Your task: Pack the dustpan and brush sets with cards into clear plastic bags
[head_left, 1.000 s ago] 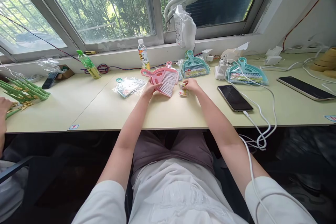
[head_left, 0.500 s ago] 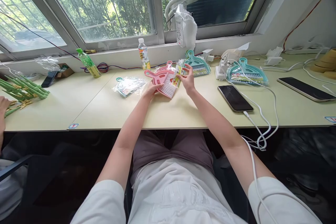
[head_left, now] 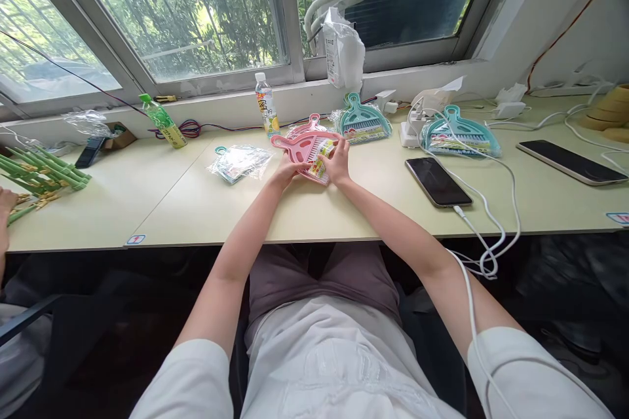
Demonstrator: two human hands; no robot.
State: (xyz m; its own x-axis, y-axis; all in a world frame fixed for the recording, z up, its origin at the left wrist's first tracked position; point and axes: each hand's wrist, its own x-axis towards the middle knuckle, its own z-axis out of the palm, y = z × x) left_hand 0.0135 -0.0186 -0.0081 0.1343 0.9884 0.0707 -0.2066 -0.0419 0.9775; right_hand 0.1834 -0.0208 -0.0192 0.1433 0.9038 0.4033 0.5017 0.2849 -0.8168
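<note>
A pink hand brush (head_left: 302, 146) lies low over the desk (head_left: 206, 206) in front of me. My left hand (head_left: 284, 173) grips its near left edge. My right hand (head_left: 337, 166) presses a small printed label card (head_left: 322, 162) against the bristles on the right side, fingers closed on it. A pink dustpan (head_left: 308, 127) sits just behind the brush. Left of my hands lies a clear plastic bag (head_left: 240, 161) with a teal item inside.
Two packaged teal dustpan sets (head_left: 363, 120) (head_left: 460, 136) lie at the back. A phone (head_left: 437, 181) on a white cable and a second phone (head_left: 570, 162) lie to the right. Bottles (head_left: 264, 104) (head_left: 164, 121) stand by the window. Another person's hand (head_left: 4, 200) and green sticks (head_left: 42, 169) are far left.
My right hand picked the label card up from the desk, lifted it, then brought it down onto the brush bristles. My left hand lowered the brush toward the desk.
</note>
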